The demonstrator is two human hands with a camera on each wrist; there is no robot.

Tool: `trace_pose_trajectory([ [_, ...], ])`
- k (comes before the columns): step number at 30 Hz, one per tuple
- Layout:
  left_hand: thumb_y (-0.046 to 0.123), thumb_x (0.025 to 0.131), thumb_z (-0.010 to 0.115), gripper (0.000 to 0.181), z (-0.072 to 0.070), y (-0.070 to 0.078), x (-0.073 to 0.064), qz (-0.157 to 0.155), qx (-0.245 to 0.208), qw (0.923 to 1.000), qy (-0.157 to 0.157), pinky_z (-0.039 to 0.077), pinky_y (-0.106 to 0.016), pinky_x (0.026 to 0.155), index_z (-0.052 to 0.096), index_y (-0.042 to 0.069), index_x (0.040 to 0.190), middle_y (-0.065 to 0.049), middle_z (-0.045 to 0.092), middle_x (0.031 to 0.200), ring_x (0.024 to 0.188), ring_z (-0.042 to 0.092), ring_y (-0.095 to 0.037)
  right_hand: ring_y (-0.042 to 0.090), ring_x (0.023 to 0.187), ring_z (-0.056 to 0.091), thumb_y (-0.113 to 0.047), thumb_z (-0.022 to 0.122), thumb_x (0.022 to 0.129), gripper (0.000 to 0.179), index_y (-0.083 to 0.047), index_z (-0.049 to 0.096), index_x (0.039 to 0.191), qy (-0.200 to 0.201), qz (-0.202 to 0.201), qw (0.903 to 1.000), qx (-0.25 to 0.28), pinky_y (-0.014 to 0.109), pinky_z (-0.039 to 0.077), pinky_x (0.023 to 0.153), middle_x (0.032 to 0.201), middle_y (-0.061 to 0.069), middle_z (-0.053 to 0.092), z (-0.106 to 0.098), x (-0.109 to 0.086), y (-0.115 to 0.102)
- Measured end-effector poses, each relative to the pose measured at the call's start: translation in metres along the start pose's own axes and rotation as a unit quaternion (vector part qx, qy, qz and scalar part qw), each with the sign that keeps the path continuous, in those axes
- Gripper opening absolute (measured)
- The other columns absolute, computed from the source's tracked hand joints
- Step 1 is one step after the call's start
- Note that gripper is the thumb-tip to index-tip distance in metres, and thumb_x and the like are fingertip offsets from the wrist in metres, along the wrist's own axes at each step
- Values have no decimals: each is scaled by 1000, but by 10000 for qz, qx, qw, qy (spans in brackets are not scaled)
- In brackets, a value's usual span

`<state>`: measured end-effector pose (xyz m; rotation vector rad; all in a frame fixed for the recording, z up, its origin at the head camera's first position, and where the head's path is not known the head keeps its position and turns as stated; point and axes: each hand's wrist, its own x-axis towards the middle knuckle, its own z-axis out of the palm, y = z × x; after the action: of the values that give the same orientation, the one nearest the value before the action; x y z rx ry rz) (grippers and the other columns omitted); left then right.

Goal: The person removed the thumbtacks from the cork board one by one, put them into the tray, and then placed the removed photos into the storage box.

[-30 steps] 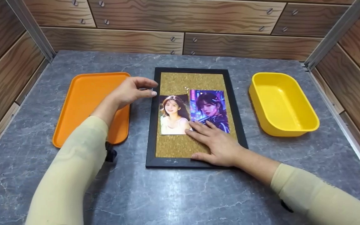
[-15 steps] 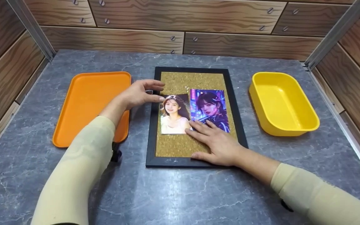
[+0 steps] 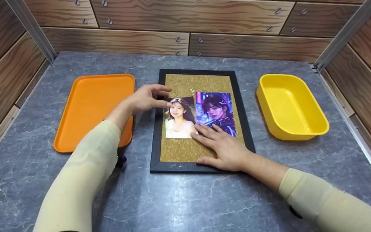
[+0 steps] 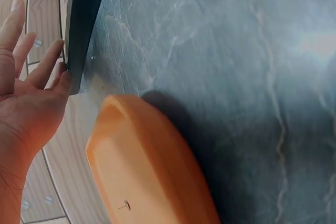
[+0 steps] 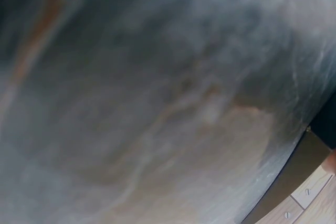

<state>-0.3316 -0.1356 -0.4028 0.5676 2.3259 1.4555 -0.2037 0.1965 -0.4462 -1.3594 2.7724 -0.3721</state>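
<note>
On a cork board [image 3: 179, 151] with a black frame [image 3: 169, 167] lie two photo prints side by side. The left photo [image 3: 179, 125] shows a person in a white top; the right photo [image 3: 216, 109] is a purple-blue picture of a person in dark clothes. My right hand [image 3: 229, 151] rests flat on the board, fingertips over the lower edges of the photos, its heel across the frame. Over the board's left side reaches my left hand [image 3: 147, 98], fingers loosely bent, thumb tip at the left photo's upper left corner. In the left wrist view, nothing shows between its fingers.
To the left is an orange tray [image 3: 92, 96], with a small pin-like thing [image 4: 126, 204] on it in the left wrist view. A yellow tub [image 3: 291, 109] stands to the right. Wood-patterned walls [image 3: 185, 19] enclose the grey marbled table [image 3: 172, 199].
My left hand has moved right and slightly toward me, from the frame's left edge to over the left photo's upper corner. My right hand and the photos have stayed in place.
</note>
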Motion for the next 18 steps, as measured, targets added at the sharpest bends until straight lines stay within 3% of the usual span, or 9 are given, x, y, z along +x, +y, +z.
trace_pose_trajectory([
  [9,22,96,82,63,0,3,-1,-77,431,9990,-56,43,-43,117,57,3,151,-18,60,150,141,53,-29,28,160,24,-67,53,103,82,-19,35,167,53,-37,10000,1,53,14,130,175,7,23,0,0,0],
  [18,25,98,80,61,0,5,-3,-143,368,9992,-90,43,-42,117,58,3,150,-18,61,149,138,56,-29,28,159,25,-67,52,103,83,-19,36,167,51,-44,10000,2,54,15,130,175,7,24,1,0,1],
])
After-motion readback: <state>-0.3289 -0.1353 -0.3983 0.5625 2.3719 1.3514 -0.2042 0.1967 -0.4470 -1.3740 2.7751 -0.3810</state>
